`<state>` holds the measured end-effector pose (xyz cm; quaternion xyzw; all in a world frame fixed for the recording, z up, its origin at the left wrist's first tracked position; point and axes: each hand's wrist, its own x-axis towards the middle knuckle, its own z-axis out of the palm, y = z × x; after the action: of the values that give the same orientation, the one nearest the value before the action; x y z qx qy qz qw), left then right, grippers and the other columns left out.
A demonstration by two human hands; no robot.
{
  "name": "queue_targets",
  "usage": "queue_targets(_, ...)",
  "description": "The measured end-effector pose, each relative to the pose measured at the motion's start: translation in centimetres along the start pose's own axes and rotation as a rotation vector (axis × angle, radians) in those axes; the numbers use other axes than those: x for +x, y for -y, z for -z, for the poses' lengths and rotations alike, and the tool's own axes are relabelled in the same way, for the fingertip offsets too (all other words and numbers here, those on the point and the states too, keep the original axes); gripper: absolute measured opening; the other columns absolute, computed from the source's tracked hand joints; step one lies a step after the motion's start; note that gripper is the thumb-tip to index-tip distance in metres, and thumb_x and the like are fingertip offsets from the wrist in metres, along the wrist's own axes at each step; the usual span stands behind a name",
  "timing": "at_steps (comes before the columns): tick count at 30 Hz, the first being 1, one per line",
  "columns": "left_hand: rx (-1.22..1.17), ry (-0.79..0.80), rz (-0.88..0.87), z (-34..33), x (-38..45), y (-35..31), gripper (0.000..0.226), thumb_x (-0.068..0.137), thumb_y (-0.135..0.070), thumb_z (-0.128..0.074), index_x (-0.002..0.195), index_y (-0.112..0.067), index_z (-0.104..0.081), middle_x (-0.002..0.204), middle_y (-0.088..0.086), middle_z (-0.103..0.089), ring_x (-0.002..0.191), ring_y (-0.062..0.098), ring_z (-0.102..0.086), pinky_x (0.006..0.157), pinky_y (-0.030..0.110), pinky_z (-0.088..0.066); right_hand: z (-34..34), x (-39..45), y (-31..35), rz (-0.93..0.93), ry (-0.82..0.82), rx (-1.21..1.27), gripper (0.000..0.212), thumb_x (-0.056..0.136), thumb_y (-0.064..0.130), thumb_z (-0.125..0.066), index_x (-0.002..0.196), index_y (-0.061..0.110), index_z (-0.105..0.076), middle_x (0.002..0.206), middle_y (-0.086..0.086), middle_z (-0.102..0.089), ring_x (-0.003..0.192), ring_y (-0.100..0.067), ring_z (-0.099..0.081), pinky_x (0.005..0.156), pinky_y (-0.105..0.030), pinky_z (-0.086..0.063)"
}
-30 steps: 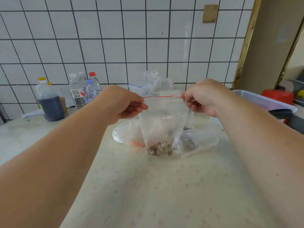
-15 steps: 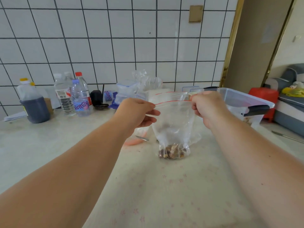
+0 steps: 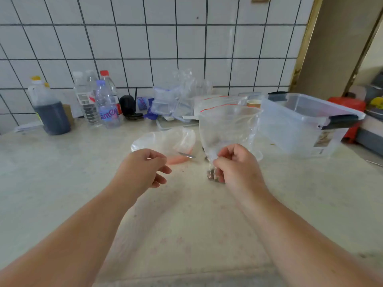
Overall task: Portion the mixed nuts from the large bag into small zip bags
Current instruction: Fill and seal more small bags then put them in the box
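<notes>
My right hand (image 3: pixel 238 166) is gripping the small zip bag (image 3: pixel 228 125) low, apparently just above its nuts (image 3: pixel 211 175), standing on the table (image 3: pixel 83 166); my left hand (image 3: pixel 143 168) is hovering beside it, loosely curled, holding nothing.

The small zip bag (image 3: pixel 228 125) is clear with a red strip along its top, and the nuts (image 3: pixel 211 174) in its bottom are brown. The surface (image 3: pixel 62 172) is pale cream with faint pink flower prints, and the wall tiles (image 3: pixel 134 42) are white with dark grout. A jug (image 3: pixel 50 112) holds dark liquid under a yellow cap, one bottle (image 3: pixel 108 90) has a red cap, and the clear storage box (image 3: pixel 306 121) has black clips.
</notes>
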<state>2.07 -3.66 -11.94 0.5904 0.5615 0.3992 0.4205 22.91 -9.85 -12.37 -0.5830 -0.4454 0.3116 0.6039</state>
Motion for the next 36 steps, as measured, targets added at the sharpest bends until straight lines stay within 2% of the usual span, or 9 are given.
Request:
queue_targets(4,0.01,0.047,0.018,2.6,-1.1,2.0,0.008,0.096,-0.018,-0.066,0.096,-0.012,-0.072,0.081,0.005,-0.08,0.057,0.02,-0.071,0.055,0.031,-0.057,-1.6,-1.0,-1.2,-0.089,0.219,-0.084,0.009,0.077,0.01,-0.063,0.083,0.017,-0.065,0.061,0.004,-0.062,0.055,-0.01,-0.063,0.05,-0.024,-0.049)
queue_targets(6,-0.009,0.062,0.018,3.2,-1.3,2.9,0.01,0.096,-0.019,-0.066,0.096,-0.012,-0.073,0.083,0.007,-0.08,0.059,0.022,-0.071,0.057,0.032,-0.056,-2.1,-1.1,-1.8,-0.144,0.259,-0.096,0.01,0.078,0.009,-0.062,0.085,0.016,-0.066,0.063,0.003,-0.062,0.056,-0.011,-0.063,0.05,-0.027,-0.048)
queue_targets(10,-0.118,-0.021,0.02,3.7,-1.5,4.8,0.011,0.095,-0.022,-0.066,0.094,-0.014,-0.074,0.085,0.007,-0.08,0.06,0.02,-0.068,0.061,0.033,-0.052,-2.3,-1.0,-2.8,-0.153,0.261,-0.104,0.01,0.078,0.01,-0.061,0.084,0.016,-0.066,0.06,0.003,-0.062,0.054,-0.011,-0.063,0.047,-0.026,-0.047)
queue_targets(14,-0.184,-0.068,0.041,4.0,-1.7,5.5,0.013,0.079,-0.035,-0.067,0.081,-0.025,-0.075,0.084,0.006,-0.079,0.06,0.021,-0.067,0.062,0.035,-0.05,-2.2,-0.8,-3.6,-0.155,0.248,-0.073,0.009,0.08,0.01,-0.061,0.084,0.017,-0.065,0.058,0.002,-0.062,0.053,-0.01,-0.06,0.048,-0.023,-0.046)
queue_targets(16,-0.193,-0.075,0.05,4.1,-1.8,5.5,0.013,0.078,-0.036,-0.066,0.078,-0.028,-0.076,0.083,0.005,-0.079,0.059,0.02,-0.067,0.061,0.034,-0.049,-2.1,-0.8,-3.8,-0.175,0.246,-0.053,0.008,0.077,0.014,-0.062,0.08,0.021,-0.066,0.057,0.001,-0.062,0.053,-0.011,-0.06,0.05,-0.025,-0.046)
queue_targets(20,-0.164,-0.096,0.068,3.8,-1.8,5.5,0.012,0.086,-0.029,-0.066,0.079,-0.027,-0.075,0.081,0.005,-0.078,0.059,0.017,-0.064,0.055,0.026,-0.049,-1.9,-0.6,-3.9,-0.21,0.215,0.012,0.011,0.071,0.022,-0.061,0.072,0.031,-0.068,0.056,0.001,-0.062,0.056,-0.015,-0.059,0.054,-0.03,-0.044)
queue_targets(25,-0.102,-0.104,0.108,3.3,-2.2,5.1,0.011,0.085,-0.03,-0.064,0.083,-0.027,-0.075,0.079,-0.001,-0.077,0.057,0.009,-0.06,0.05,0.017,-0.048,-2.1,-0.9,-3.7,-0.254,0.244,-0.004,0.009,0.074,0.023,-0.06,0.076,0.03,-0.065,0.056,0.0,-0.062,0.055,-0.012,-0.06,0.05,-0.022,-0.045)
queue_targets(31,-0.087,-0.043,0.326,4.0,-2.0,2.4,0.016,0.089,-0.024,-0.065,0.081,-0.028,-0.078,0.079,-0.001,-0.077,0.062,0.01,-0.062,0.066,0.032,-0.047,-0.3,-0.7,-1.6,-0.48,0.327,-0.067,0.011,0.069,0.03,-0.061,0.076,0.038,-0.065,0.057,0.002,-0.063,0.053,-0.012,-0.061,0.049,-0.022,-0.046)
queue_targets(36,-0.013,0.086,0.423,4.4,-2.9,-0.9,0.015,0.088,-0.027,-0.063,0.084,-0.027,-0.078,0.083,0.003,-0.078,0.065,0.017,-0.067,0.068,0.041,-0.05,3.9,-1.2,0.3,-0.659,0.315,-0.205,0.026,0.059,0.045,-0.058,0.081,0.034,-0.068,0.061,0.004,-0.067,0.053,-0.01,-0.064,0.053,-0.029,-0.047)
